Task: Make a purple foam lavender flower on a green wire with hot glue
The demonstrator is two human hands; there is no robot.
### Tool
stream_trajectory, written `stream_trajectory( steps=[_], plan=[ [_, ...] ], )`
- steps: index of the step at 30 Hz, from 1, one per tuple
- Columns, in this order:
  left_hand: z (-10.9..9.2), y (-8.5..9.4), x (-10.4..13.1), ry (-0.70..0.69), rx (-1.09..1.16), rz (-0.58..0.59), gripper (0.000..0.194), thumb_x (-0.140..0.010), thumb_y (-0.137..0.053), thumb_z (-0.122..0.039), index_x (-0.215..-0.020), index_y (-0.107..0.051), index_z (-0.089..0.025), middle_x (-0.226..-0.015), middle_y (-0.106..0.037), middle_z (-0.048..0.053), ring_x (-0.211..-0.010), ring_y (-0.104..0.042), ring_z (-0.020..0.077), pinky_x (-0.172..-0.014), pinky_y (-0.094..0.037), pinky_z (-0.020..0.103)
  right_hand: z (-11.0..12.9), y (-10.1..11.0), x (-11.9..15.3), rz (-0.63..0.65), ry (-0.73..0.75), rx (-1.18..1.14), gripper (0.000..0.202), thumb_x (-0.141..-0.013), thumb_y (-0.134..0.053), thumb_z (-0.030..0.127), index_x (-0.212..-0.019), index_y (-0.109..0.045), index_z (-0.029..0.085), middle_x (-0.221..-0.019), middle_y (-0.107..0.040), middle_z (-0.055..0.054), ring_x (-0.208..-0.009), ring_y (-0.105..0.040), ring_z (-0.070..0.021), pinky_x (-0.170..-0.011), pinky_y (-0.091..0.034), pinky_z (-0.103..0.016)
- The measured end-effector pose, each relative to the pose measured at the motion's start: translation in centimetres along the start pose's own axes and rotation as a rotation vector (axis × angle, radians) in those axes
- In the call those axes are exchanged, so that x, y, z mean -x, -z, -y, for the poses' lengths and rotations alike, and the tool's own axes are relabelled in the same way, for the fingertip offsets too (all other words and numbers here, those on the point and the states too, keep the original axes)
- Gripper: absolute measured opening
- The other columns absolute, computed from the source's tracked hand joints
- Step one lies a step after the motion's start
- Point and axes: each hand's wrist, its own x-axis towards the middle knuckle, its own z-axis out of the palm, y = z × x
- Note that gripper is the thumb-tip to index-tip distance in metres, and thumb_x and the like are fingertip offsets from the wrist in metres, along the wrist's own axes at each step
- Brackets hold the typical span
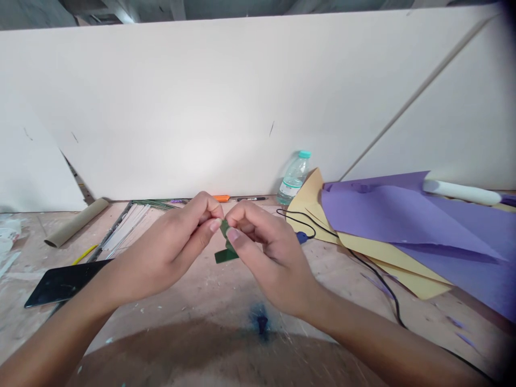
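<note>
A narrow dark green strip [226,256], paper-like and folded or bent, hangs between my two hands over the middle of the table. My left hand [183,242] pinches its upper end between thumb and forefinger. Close beside, my right hand [268,244] grips the same strip just below that point, the other fingers curled in. The fingertips of both hands nearly touch. Part of the strip is hidden behind my right thumb, and its lower end sticks out to the left. I cannot tell whether that end touches the tabletop.
At left lie a black phone [60,284], a cardboard tube [76,222] and white strips [124,228]. An orange-handled tool [221,198] and a pen [252,199] lie by the white board [181,107]. A water bottle [293,177], purple paper [374,212], yellow paper [419,282] and a black cord [377,277] are right.
</note>
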Motion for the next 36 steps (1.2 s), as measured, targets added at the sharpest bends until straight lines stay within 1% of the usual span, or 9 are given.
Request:
stream_trajectory(
  steps=[5, 11, 16, 20, 23, 25, 28, 32, 36],
  plan=[
    [0.2, -0.2, 0.4, 0.061, 0.014, -0.004, 0.015, -0.111, -0.035, -0.022, -0.098, -0.044, -0.024, -0.079, -0.044, -0.006, -0.069, -0.042, 0.0115, -0.064, -0.035, 0.026, -0.6, -0.5, -0.1, 0.029, -0.062, -0.055, 0.018, -0.094, -0.050, 0.017, -0.077, -0.045, 0.022, -0.060, -0.034, 0.009, -0.054, -0.031, -0.0092, -0.050, -0.027, -0.024],
    [1.0, -0.6, 1.3, 0.130, 0.015, 0.044, 0.016, -0.110, -0.033, -0.025, -0.098, -0.044, -0.024, -0.087, -0.053, -0.003, -0.077, -0.052, 0.0138, -0.070, -0.041, 0.027, -1.2, -1.1, 0.1, 0.123, -0.163, -0.134, 0.017, -0.092, -0.050, 0.018, -0.077, -0.044, 0.022, -0.060, -0.036, 0.009, -0.055, -0.037, -0.0095, -0.051, -0.031, -0.024],
    [1.2, -0.8, 1.6, 0.132, -0.123, 0.019, 0.012, -0.108, -0.033, -0.023, -0.099, -0.042, -0.025, -0.078, -0.051, -0.005, -0.066, -0.051, 0.0144, -0.062, -0.039, 0.027, -1.6, -1.2, 0.9, 0.119, -0.236, -0.177, 0.012, -0.097, -0.051, 0.024, -0.085, -0.049, 0.022, -0.058, -0.034, 0.010, -0.052, -0.032, -0.0086, -0.047, -0.027, -0.021],
    [1.0, -1.1, 1.5, 0.121, -0.263, 0.025, 0.011, -0.106, -0.031, -0.022, -0.101, -0.041, -0.025, -0.075, -0.057, -0.004, -0.060, -0.055, 0.0164, -0.058, -0.037, 0.027, -1.6, -1.1, 1.2, 0.124, -0.310, -0.214, 0.016, -0.102, -0.048, 0.037, -0.097, -0.054, 0.023, -0.059, -0.037, 0.009, -0.052, -0.035, -0.0101, -0.045, -0.038, -0.018],
    [0.8, -1.3, 1.5, 0.079, -0.333, 0.010, 0.011, -0.104, -0.032, -0.019, -0.099, -0.040, -0.025, -0.068, -0.055, -0.006, -0.053, -0.053, 0.0157, -0.054, -0.035, 0.025, -1.8, -1.1, 1.2, 0.139, -0.304, -0.205, 0.022, -0.104, -0.048, 0.042, -0.095, -0.055, 0.023, -0.059, -0.038, 0.008, -0.051, -0.037, -0.0098, -0.045, -0.043, -0.018],
    [0.8, -1.4, 1.6, 0.060, -0.385, 0.009, 0.011, -0.103, -0.033, -0.018, -0.100, -0.041, -0.024, -0.068, -0.055, -0.006, -0.052, -0.054, 0.0159, -0.053, -0.035, 0.025, -1.9, -1.1, 1.1, 0.156, -0.281, -0.157, 0.025, -0.105, -0.048, 0.042, -0.091, -0.054, 0.022, -0.059, -0.041, 0.008, -0.050, -0.040, -0.0093, -0.044, -0.041, -0.018],
    [0.8, -1.6, 1.8, 0.071, -0.448, 0.046, 0.012, -0.103, -0.032, -0.018, -0.098, -0.041, -0.024, -0.068, -0.059, -0.004, -0.053, -0.058, 0.0179, -0.052, -0.035, 0.025, -2.0, -1.0, 1.0, 0.189, -0.197, -0.051, 0.025, -0.106, -0.046, 0.035, -0.088, -0.056, 0.021, -0.066, -0.054, 0.004, -0.058, -0.052, -0.0106, -0.052, -0.045, -0.021],
    [1.1, -1.6, 1.9, 0.074, -0.495, 0.084, 0.013, -0.103, -0.031, -0.020, -0.094, -0.040, -0.024, -0.070, -0.062, 0.000, -0.056, -0.061, 0.0204, -0.052, -0.036, 0.027, -2.2, -0.7, 0.7, 0.117, 0.051, 0.195, 0.014, -0.100, -0.050, 0.020, -0.089, -0.059, 0.020, -0.083, -0.067, -0.001, -0.077, -0.062, -0.0141, -0.070, -0.050, -0.026],
    [1.2, -1.5, 1.9, 0.034, -0.498, 0.088, 0.014, -0.103, -0.031, -0.019, -0.097, -0.042, -0.023, -0.070, -0.063, -0.001, -0.056, -0.061, 0.0199, -0.052, -0.035, 0.026, -2.4, -0.2, 0.4, 0.063, 0.289, 0.425, 0.013, -0.095, -0.052, 0.012, -0.089, -0.059, 0.021, -0.082, -0.070, -0.001, -0.073, -0.062, -0.0140, -0.069, -0.047, -0.027]
  ],
)
